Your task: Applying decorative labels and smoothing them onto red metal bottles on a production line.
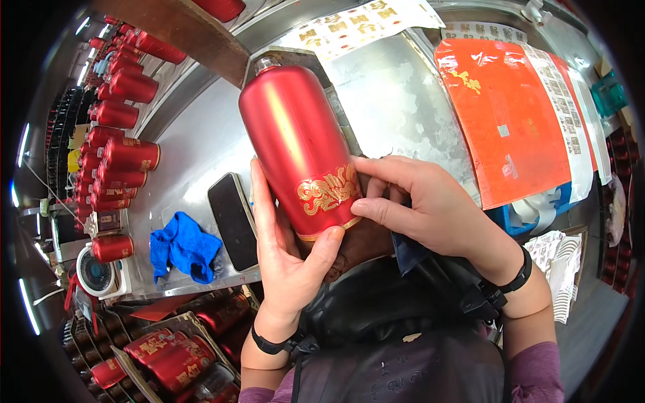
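Gripping the red bottle (299, 144) near its base, the left hand (285, 252) wraps it from below-left, thumb curled over the bottom edge. Right hand (423, 205) presses fingertips on the gold ornamental label (329, 191) at the lower body, fingers bent, pinching against the surface. Bottle long axis runs roughly vertical in frame, tilted slightly left; silver neck (267, 65) points away from the person, base toward the chest. It is held above the metal table (396, 101), over a grey wedge-shaped stand (295, 57). Finish: matte metallic red, smooth, rounded shoulder, cylindrical body; label is glossy gold scrollwork. Table is brushed steel, scuffed. On it: blue crumpled cloth (183, 245), dark phone (233, 220) lying flat, orange-red glossy sheet (507, 114), label sheets (363, 23) at the far edge. Rows of similar red bottles (117, 144) lie at left, more in a crate (168, 356) below. Small white fan (97, 272) at the table's left end. Bottle base is partly hidden by the left thumb; the stand is mostly behind the bottle. Black wristbands on both wrists.
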### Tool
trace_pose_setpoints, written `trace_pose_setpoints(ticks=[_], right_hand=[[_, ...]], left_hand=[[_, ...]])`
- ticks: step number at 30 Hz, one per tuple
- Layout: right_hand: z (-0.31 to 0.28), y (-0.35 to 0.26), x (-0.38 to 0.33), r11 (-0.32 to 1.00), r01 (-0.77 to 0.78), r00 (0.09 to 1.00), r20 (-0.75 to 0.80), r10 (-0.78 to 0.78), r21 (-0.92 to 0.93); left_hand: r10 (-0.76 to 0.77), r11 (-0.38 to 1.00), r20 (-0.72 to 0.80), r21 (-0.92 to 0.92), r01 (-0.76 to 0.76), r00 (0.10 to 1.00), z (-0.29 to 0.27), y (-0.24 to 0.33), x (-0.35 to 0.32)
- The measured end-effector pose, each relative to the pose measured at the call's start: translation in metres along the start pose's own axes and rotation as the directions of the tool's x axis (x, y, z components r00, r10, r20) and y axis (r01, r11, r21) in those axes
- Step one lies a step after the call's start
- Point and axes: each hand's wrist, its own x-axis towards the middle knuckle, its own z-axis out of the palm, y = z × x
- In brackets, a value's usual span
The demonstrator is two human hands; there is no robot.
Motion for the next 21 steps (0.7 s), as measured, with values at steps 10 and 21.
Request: trace_pose_setpoints(ticks=[10, 21], right_hand=[[-0.0026, -0.0006, -0.0001, 1.000, -0.021, 1.000, -0.002, 0.021, 0.014], [-0.0048, 0.0022, 0.0003, 1.000, 0.014, 1.000, -0.019, -0.014, 0.009]], left_hand=[[-0.027, 0.997, -0.016, -0.067, 0.026, 1.000, 0.0035, -0.0012, 0.0021], [0.002, 1.000, -0.051, 0.024, 0.000, 0.999, 0.0044, -0.0070, 0.0031]])
